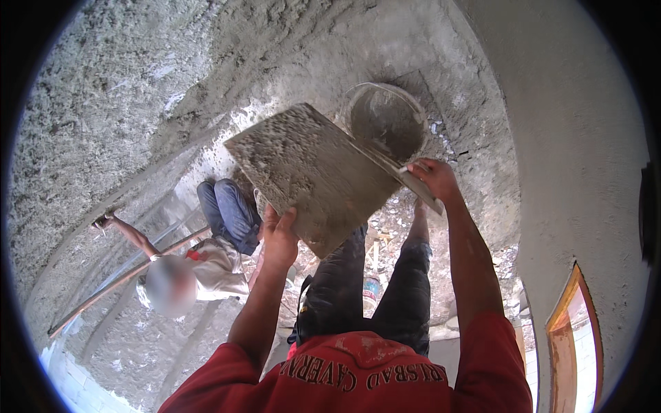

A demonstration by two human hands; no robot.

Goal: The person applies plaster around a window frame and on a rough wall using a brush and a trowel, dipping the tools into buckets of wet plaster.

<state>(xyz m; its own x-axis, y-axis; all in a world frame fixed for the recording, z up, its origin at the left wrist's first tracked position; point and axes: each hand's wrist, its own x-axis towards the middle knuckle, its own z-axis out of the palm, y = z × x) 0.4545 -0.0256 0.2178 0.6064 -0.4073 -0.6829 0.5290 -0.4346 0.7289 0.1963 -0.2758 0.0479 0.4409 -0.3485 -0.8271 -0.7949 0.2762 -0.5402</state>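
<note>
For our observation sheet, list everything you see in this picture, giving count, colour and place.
Flat board: one, grey-brown, centre, mortar-smeared
Flat hand tool: one, grey, at the board's right edge
Bucket: one, greyish, beyond the board
Co-worker: one, pale top and blue trousers, left
Pole: one, brown, lower left
Rough wall: one, grey, upper left
Smooth wall: one, grey, right
Frame: one, orange-brown, lower right
Rubble: uncountable, pale, on the ground
Shirt: one, red, bottom centre
Trousers: one pair, dark, below the board
Hands: two, bare; left holds the board, right the tool
</note>
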